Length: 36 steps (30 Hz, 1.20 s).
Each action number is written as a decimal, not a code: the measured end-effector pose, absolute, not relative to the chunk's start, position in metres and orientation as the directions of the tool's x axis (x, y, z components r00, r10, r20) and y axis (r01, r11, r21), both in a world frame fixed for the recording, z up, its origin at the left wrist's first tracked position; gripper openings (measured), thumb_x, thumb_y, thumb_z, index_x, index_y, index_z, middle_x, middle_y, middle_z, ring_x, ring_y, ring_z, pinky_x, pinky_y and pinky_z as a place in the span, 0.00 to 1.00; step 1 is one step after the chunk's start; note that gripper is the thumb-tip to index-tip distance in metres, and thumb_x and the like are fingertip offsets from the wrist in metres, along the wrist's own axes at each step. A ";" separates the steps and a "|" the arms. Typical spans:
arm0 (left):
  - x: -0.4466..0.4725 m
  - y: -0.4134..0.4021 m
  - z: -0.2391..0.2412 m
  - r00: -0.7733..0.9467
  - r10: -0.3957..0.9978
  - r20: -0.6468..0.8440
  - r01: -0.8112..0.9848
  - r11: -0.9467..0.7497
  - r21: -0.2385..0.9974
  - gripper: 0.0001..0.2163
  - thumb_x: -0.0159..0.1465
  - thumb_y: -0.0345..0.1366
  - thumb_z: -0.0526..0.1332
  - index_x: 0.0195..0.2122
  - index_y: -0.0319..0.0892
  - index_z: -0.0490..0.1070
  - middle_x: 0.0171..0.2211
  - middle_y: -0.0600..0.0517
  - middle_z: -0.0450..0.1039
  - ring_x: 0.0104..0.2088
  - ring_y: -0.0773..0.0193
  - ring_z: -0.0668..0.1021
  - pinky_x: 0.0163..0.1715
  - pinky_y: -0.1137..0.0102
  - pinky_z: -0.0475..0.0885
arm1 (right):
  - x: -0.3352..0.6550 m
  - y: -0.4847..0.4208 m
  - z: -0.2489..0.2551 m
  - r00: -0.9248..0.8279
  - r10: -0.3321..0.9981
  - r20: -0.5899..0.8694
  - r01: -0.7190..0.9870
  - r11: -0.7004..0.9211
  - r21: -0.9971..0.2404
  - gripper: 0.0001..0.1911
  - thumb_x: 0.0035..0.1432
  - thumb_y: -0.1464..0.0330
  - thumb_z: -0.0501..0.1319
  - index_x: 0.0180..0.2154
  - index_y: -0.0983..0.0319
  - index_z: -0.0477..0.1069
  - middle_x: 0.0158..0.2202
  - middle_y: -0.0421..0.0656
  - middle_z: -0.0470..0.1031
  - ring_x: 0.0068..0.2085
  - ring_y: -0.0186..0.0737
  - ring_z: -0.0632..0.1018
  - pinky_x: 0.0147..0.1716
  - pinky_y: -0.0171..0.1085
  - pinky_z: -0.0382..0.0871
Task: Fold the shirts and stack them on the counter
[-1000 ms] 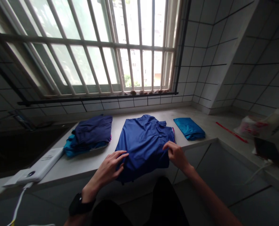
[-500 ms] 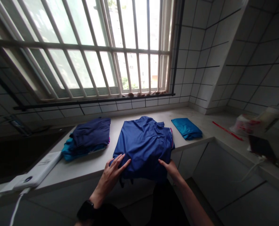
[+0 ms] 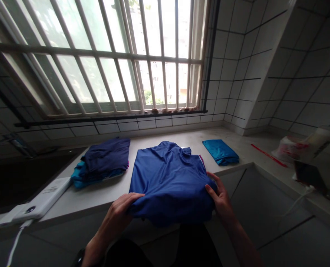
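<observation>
A blue shirt (image 3: 170, 174) lies across the counter, its near part hanging past the front edge. My left hand (image 3: 123, 207) grips its near left corner, fingers over the top and the thumb hidden. On the opposite side, my right hand (image 3: 219, 196) pinches the near right edge, with the thumb on top of the cloth. A strip of white and dark red trim shows along the shirt's right side. Wrinkles run over its middle.
A pile of dark purple and teal clothes (image 3: 106, 157) sits left, beside the sink (image 3: 28, 174). A folded teal garment (image 3: 220, 151) lies right. A white power strip (image 3: 42, 200) with a cable rests front left. Further right are a red strip (image 3: 267, 154) and a plastic bag (image 3: 290, 148).
The shirt's near part has been drawn toward me and spread wider. My right hand has shifted right along its edge, and my left hand slightly left and down.
</observation>
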State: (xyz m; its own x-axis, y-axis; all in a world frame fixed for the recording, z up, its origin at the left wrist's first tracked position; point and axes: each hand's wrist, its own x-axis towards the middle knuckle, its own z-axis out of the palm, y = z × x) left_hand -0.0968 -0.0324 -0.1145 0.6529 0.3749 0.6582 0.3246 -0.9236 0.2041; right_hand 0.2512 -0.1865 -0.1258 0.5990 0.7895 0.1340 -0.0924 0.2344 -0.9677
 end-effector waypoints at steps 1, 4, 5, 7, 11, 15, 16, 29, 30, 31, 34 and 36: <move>-0.100 -0.036 -0.106 0.629 0.418 0.656 0.342 -0.906 0.249 0.15 0.67 0.30 0.56 0.52 0.46 0.75 0.43 0.48 0.84 0.41 0.59 0.85 0.43 0.68 0.79 | 0.252 -0.190 -0.118 0.562 0.816 0.137 -0.107 0.236 -0.966 0.29 0.55 0.51 0.72 0.55 0.57 0.77 0.48 0.46 0.82 0.48 0.48 0.82 0.44 0.39 0.78; -0.099 -0.037 -0.071 0.529 0.575 0.624 0.409 -0.817 0.406 0.18 0.65 0.40 0.61 0.56 0.44 0.71 0.41 0.48 0.84 0.39 0.57 0.85 0.39 0.69 0.79 | 0.260 -0.181 -0.092 0.497 0.853 0.159 -0.162 0.271 -0.949 0.22 0.55 0.52 0.73 0.46 0.59 0.81 0.40 0.44 0.83 0.40 0.42 0.81 0.37 0.34 0.75; -0.095 -0.031 -0.056 0.489 0.632 0.602 0.434 -0.774 0.461 0.21 0.64 0.43 0.62 0.57 0.44 0.69 0.41 0.49 0.83 0.38 0.57 0.85 0.39 0.68 0.79 | 0.263 -0.171 -0.082 0.495 0.850 0.179 -0.167 0.295 -0.941 0.22 0.55 0.52 0.72 0.46 0.59 0.81 0.40 0.43 0.83 0.38 0.41 0.81 0.36 0.34 0.74; -0.079 -0.012 -0.026 0.405 0.737 0.542 0.502 -0.674 0.541 0.25 0.63 0.48 0.63 0.59 0.43 0.66 0.41 0.49 0.83 0.37 0.56 0.84 0.41 0.66 0.80 | 0.272 -0.138 -0.060 0.490 0.841 0.231 -0.125 0.330 -0.936 0.24 0.55 0.52 0.72 0.48 0.59 0.81 0.40 0.43 0.82 0.37 0.41 0.80 0.36 0.35 0.75; -0.038 0.044 0.013 0.281 0.868 0.410 0.705 -0.476 0.525 0.28 0.63 0.49 0.62 0.61 0.42 0.65 0.48 0.44 0.81 0.49 0.50 0.83 0.51 0.61 0.77 | 0.288 -0.062 -0.023 0.515 0.789 0.335 0.118 0.322 -0.940 0.30 0.61 0.53 0.63 0.60 0.61 0.74 0.46 0.47 0.82 0.46 0.47 0.81 0.50 0.44 0.76; -0.013 0.081 -0.002 0.219 0.903 0.370 0.883 -0.344 0.318 0.29 0.66 0.42 0.59 0.67 0.36 0.63 0.62 0.34 0.72 0.62 0.46 0.75 0.60 0.57 0.71 | 0.284 -0.032 -0.017 0.447 0.762 0.468 0.528 0.198 -0.826 0.34 0.65 0.60 0.58 0.70 0.58 0.60 0.63 0.50 0.73 0.65 0.49 0.72 0.66 0.49 0.63; -0.011 0.084 -0.011 0.264 0.897 0.354 0.887 -0.370 0.276 0.28 0.67 0.41 0.58 0.67 0.36 0.63 0.63 0.34 0.71 0.63 0.47 0.74 0.61 0.57 0.70 | 0.280 -0.033 -0.021 0.380 0.779 0.498 0.616 0.188 -0.765 0.34 0.65 0.61 0.57 0.71 0.58 0.60 0.65 0.50 0.71 0.67 0.48 0.70 0.67 0.48 0.61; 0.020 0.113 -0.076 0.613 0.770 0.176 0.774 -0.630 0.065 0.21 0.72 0.46 0.54 0.62 0.51 0.75 0.70 0.45 0.65 0.69 0.49 0.68 0.68 0.52 0.62 | 0.247 -0.028 -0.082 0.280 0.953 0.119 0.943 -0.250 -0.219 0.22 0.71 0.62 0.54 0.62 0.55 0.73 0.70 0.50 0.66 0.67 0.58 0.68 0.62 0.59 0.64; 0.021 0.117 -0.076 0.593 0.794 0.135 0.793 -0.605 0.075 0.22 0.72 0.47 0.53 0.63 0.50 0.73 0.69 0.44 0.66 0.68 0.48 0.69 0.67 0.51 0.63 | 0.245 -0.026 -0.085 0.291 0.948 0.126 0.944 -0.263 -0.201 0.23 0.71 0.62 0.53 0.62 0.55 0.73 0.69 0.51 0.66 0.66 0.60 0.68 0.60 0.59 0.65; 0.022 0.121 -0.076 0.559 0.824 0.095 0.820 -0.566 0.086 0.23 0.73 0.47 0.51 0.65 0.49 0.71 0.69 0.43 0.65 0.66 0.48 0.71 0.65 0.51 0.65 | 0.244 -0.024 -0.088 0.301 0.945 0.130 0.943 -0.274 -0.191 0.23 0.71 0.62 0.53 0.63 0.55 0.72 0.70 0.51 0.66 0.66 0.60 0.68 0.59 0.60 0.66; 0.021 0.124 -0.077 0.467 0.882 0.067 0.877 -0.472 0.090 0.25 0.73 0.47 0.48 0.69 0.49 0.66 0.69 0.40 0.66 0.63 0.47 0.74 0.60 0.51 0.69 | 0.244 -0.024 -0.094 0.314 0.942 0.121 0.938 -0.288 -0.191 0.26 0.71 0.62 0.52 0.67 0.54 0.68 0.72 0.51 0.62 0.67 0.60 0.67 0.60 0.60 0.66; 0.018 0.120 -0.076 0.452 0.888 0.086 0.887 -0.458 0.057 0.26 0.73 0.47 0.49 0.68 0.48 0.67 0.65 0.38 0.70 0.60 0.45 0.76 0.57 0.52 0.70 | 0.246 -0.026 -0.096 0.309 0.945 0.109 0.940 -0.287 -0.185 0.27 0.71 0.62 0.51 0.68 0.54 0.66 0.73 0.50 0.60 0.69 0.60 0.66 0.61 0.60 0.65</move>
State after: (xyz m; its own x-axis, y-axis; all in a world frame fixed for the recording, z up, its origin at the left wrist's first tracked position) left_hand 0.0181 0.1195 -0.0764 0.4522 0.8878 0.0861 0.8874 -0.4575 0.0570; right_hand 0.2460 -0.0257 -0.0957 0.3095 0.9446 0.1090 0.9400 -0.2866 -0.1849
